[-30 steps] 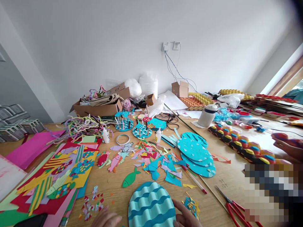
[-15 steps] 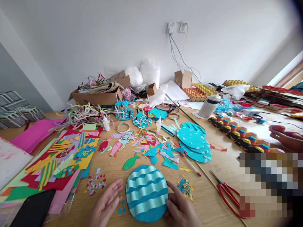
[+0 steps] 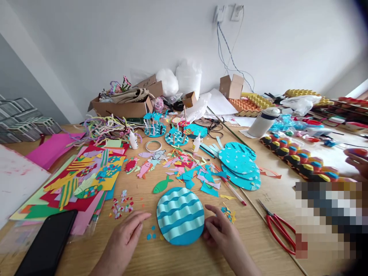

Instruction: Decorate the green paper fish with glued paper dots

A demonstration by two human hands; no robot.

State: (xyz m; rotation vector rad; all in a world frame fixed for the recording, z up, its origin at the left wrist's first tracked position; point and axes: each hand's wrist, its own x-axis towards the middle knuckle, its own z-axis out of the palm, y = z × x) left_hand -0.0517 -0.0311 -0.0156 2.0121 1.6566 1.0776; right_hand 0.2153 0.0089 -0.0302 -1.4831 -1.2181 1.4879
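A round blue disc (image 3: 179,240) lies before me, crossed by wavy light-blue paper strips (image 3: 181,215). At its left is my left hand (image 3: 124,235), open and holding nothing, its fingers stretched toward the disc but apart from it. My right hand (image 3: 220,232) is close beside the disc's right edge, index finger extended and the others loosely bent, with nothing held. Whether a fingertip still touches the rim I cannot tell. Small blue paper dots (image 3: 151,233) lie between my left hand and the disc. A green paper fish (image 3: 162,185) rests just beyond the disc.
Red-handled scissors (image 3: 277,226) and a thin stick (image 3: 255,205) lie at right. Blue discs (image 3: 240,165) are stacked farther back. A phone (image 3: 47,241) and coloured paper sheets (image 3: 86,224) occupy the left. Another person's hand (image 3: 358,159) shows at the right edge.
My right hand has loosened from the disc's right edge, and the disc now lies flat on the table. My left hand has turned palm downward. The camera view has tilted and shifted.
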